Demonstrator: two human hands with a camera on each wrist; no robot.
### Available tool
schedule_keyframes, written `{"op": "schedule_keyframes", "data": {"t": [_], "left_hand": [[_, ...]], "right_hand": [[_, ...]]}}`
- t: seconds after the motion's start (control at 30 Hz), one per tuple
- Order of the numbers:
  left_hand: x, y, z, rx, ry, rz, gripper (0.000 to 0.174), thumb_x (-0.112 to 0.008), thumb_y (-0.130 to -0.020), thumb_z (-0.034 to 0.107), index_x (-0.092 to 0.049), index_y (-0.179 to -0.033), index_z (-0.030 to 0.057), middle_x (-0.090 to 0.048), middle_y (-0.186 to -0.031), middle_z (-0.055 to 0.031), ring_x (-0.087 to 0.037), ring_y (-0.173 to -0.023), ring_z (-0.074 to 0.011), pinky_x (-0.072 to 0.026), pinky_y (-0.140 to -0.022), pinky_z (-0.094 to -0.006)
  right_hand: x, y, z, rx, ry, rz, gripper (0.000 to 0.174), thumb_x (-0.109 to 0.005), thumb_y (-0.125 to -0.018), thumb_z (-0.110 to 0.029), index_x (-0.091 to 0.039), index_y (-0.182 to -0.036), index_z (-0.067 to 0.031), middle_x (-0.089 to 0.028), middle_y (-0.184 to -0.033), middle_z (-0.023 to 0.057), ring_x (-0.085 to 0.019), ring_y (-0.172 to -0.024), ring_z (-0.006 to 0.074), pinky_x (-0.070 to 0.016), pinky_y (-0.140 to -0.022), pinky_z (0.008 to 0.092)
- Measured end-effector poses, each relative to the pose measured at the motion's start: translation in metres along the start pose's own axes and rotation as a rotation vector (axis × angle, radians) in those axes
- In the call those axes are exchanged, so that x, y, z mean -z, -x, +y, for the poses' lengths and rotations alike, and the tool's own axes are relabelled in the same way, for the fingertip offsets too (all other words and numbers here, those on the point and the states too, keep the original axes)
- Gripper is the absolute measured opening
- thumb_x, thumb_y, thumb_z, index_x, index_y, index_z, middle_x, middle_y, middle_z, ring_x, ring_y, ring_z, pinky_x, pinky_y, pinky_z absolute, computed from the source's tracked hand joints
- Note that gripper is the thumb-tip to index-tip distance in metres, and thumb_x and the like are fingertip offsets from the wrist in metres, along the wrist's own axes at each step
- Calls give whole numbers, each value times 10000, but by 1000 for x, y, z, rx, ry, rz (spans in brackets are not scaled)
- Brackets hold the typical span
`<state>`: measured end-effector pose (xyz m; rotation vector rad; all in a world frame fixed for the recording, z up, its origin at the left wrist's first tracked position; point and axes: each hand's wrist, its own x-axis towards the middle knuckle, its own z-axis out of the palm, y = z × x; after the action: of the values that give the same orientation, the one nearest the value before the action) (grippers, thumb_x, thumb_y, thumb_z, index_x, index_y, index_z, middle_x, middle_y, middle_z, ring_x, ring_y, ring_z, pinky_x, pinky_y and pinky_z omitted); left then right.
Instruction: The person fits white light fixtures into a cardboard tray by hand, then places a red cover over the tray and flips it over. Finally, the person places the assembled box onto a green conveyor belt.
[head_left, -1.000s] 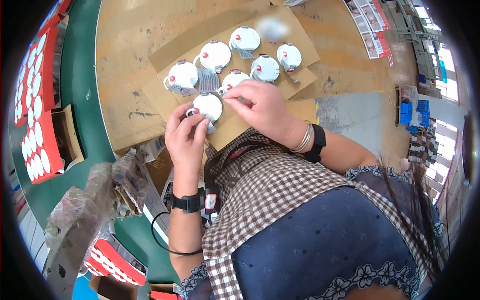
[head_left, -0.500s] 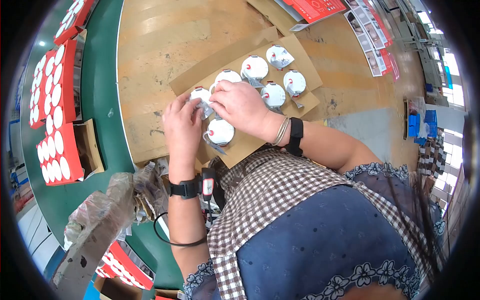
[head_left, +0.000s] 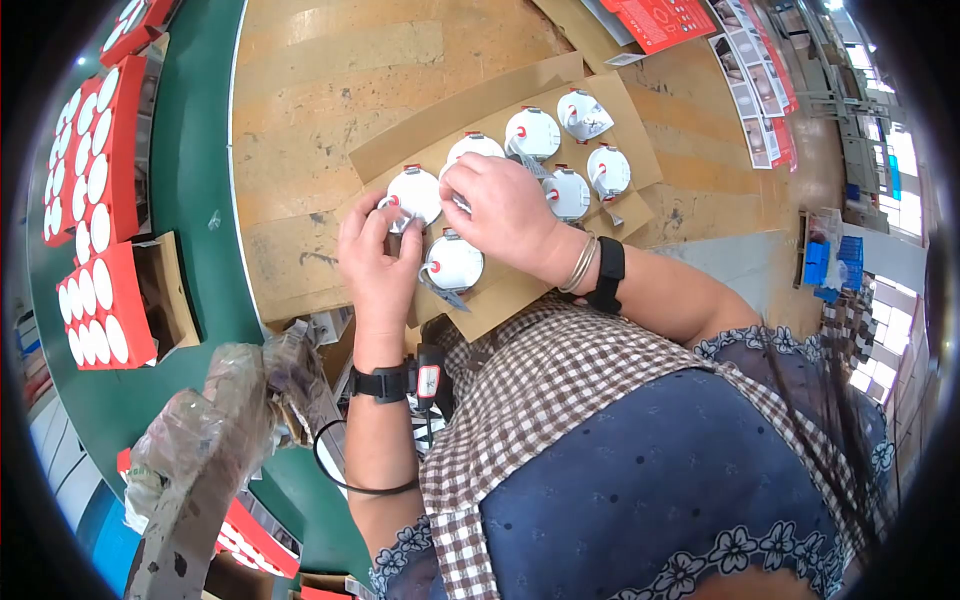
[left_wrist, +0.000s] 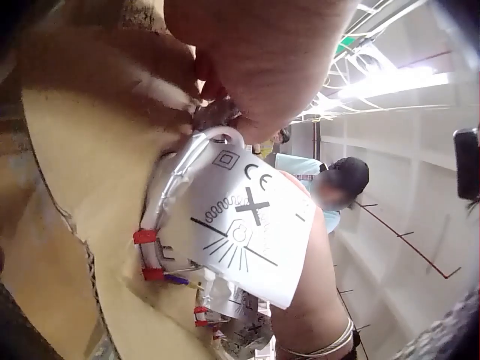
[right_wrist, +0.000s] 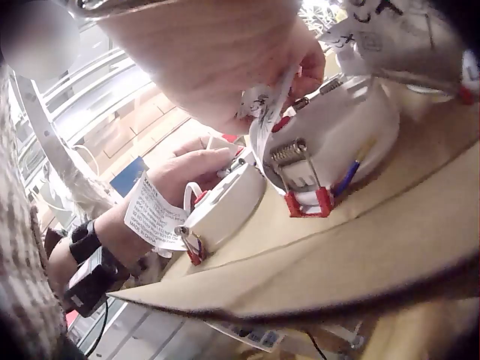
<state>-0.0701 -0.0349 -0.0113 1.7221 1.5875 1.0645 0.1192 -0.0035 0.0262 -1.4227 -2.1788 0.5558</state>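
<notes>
White round downlights with red cord grips and silvery labels lie on an opened cardboard sheet (head_left: pixel 400 150). My left hand (head_left: pixel 380 265) pinches the silvery label (head_left: pixel 402 222) of the leftmost downlight (head_left: pixel 415 188) between thumb and fingertips. Beside it, my right hand (head_left: pixel 505 215) has bent fingers over the edge of the neighbouring downlight (head_left: pixel 474 147); I cannot tell what its fingertips hold. Nearest the body lies another downlight (head_left: pixel 456 263) with a hanging label. The left wrist view has a printed label (left_wrist: pixel 251 225) in front of the right forearm. Red-tipped spring clips (right_wrist: pixel 309 202) show in the right wrist view.
Further downlights (head_left: pixel 532 132) stand at the right of the cardboard. Red boxes of white discs (head_left: pixel 105 305) line the green surface (head_left: pixel 215 200) at left. A plastic-wrapped post (head_left: pixel 215 430) rises by the left forearm. Red printed sheets (head_left: pixel 665 22) lie at the far right.
Both hands have moved from the downlight nearest the body to the leftmost one. Over the last half second the right hand has shifted right, away from the left hand, uncovering the leftmost downlight.
</notes>
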Motion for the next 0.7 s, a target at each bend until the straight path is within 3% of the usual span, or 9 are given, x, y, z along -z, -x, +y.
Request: {"op": "schedule_keyframes", "data": {"t": [0.27, 0.4, 0.7], "left_hand": [[0, 2, 1, -49, -97, 43, 179, -739, -849, 35, -752, -1027, 48, -688, -1196, -140, -668, -1079, -307, -544, -910, -385], [-3, 2, 0, -32, -111, 31, 147, -745, -852, 42, -766, -997, 57, -687, -1215, -145, -670, -1084, -298, -546, -913, -380], [-2, -2, 1, -101, -181, 73, 103, -764, -850, 77, -796, -943, 106, -733, -1191, -63, -672, -1040, -268, -536, -909, -370]], "right_hand": [[-6, 3, 1, 91, 82, 12, 96, -705, -858, -109, -703, -943, -64, -639, -858, 93, -659, -751, 302, -539, -670, 421], [-7, 2, 3, 117, 133, -8, 78, -705, -858, -120, -706, -917, -70, -637, -838, 82, -659, -744, 292, -539, -652, 415], [-5, -2, -1, 95, 120, -7, 55, -685, -851, -123, -692, -857, -70, -653, -851, 94, -672, -754, 294, -552, -665, 413]]}}
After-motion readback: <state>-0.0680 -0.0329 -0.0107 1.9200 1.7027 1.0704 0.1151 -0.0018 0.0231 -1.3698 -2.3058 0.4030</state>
